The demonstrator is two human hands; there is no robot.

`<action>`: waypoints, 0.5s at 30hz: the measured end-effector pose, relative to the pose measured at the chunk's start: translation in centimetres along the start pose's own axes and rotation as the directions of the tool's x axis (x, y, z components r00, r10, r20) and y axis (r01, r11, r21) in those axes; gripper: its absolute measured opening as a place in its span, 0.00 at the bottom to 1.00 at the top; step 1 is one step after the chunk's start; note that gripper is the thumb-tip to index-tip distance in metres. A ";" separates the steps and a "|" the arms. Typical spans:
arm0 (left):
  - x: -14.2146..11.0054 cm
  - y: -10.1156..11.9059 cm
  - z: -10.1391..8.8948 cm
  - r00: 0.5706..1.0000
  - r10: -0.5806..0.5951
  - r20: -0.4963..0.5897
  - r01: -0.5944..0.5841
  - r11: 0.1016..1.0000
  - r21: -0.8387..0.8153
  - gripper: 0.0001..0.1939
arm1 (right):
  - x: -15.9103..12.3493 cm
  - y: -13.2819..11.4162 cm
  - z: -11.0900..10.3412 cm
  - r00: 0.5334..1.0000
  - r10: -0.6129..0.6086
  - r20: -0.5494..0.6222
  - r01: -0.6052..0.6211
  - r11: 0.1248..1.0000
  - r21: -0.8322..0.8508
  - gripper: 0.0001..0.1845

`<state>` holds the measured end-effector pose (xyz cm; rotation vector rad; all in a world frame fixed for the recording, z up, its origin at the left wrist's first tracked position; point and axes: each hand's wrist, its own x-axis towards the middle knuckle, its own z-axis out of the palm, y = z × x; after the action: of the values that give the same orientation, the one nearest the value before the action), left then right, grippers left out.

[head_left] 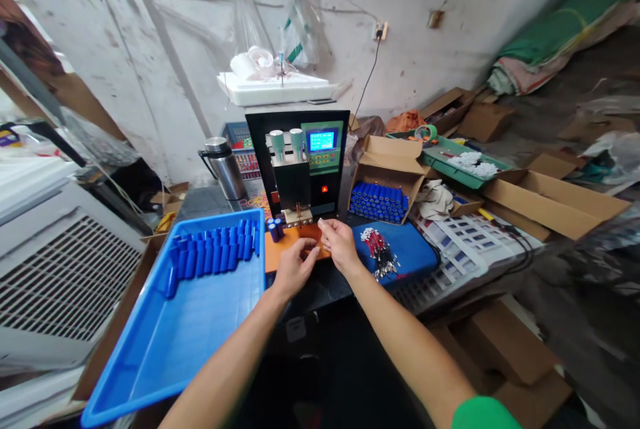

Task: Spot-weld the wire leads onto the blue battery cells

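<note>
I see blue cells (273, 232) upright, long axis vertical, far-left of left hand (297, 268), nearer than right hand (340, 244); can't tell whether either grip holds anything.

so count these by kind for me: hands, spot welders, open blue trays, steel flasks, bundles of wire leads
Hands: 2 (left hand, right hand)
Spot welder: 1
Open blue tray: 1
Steel flask: 1
Wire-lead bundle: 1
Total: 6

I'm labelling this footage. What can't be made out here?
All in the head view:
Lettering on the screen: too small.
Whatever the right hand may pinch: too small, partly covered by fingers.
Green sleeve: cut off by bottom edge.
Part of the orange surface: behind the left hand.
</note>
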<state>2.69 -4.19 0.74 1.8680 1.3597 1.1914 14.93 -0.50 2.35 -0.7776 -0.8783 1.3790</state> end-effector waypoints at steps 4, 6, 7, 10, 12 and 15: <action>-0.1 0.3 -0.1 0.999 0.017 -0.045 -0.017 1.000 -0.002 0.09 | -0.2 0.2 0.3 0.999 0.017 -0.036 -0.016 0.999 0.033 0.19; -0.1 0.3 -0.1 0.997 0.026 -0.066 -0.025 1.000 0.019 0.09 | -0.2 0.3 0.5 0.998 0.029 -0.053 -0.025 0.998 0.061 0.19; -0.1 0.3 -0.1 0.997 0.028 -0.068 -0.026 0.999 0.030 0.08 | -0.2 0.4 0.6 0.998 0.031 -0.061 -0.026 0.997 0.074 0.20; 0.0 0.0 -0.1 0.998 0.032 -0.058 -0.029 0.999 0.039 0.07 | -0.2 0.7 0.8 0.996 0.035 -0.077 -0.027 0.994 0.103 0.20; 0.0 -0.2 0.0 0.998 0.023 -0.057 -0.022 1.000 0.022 0.08 | -0.3 0.9 0.9 0.997 0.038 -0.071 -0.031 0.994 0.106 0.21; -0.1 -0.3 0.0 0.998 -0.018 -0.055 0.016 0.999 -0.032 0.10 | -0.3 1.1 0.7 0.998 0.033 -0.062 -0.028 0.997 0.079 0.21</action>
<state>2.52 -4.21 0.51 1.8104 1.3752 1.2575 13.75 -0.78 1.74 -0.7733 -0.7622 1.3994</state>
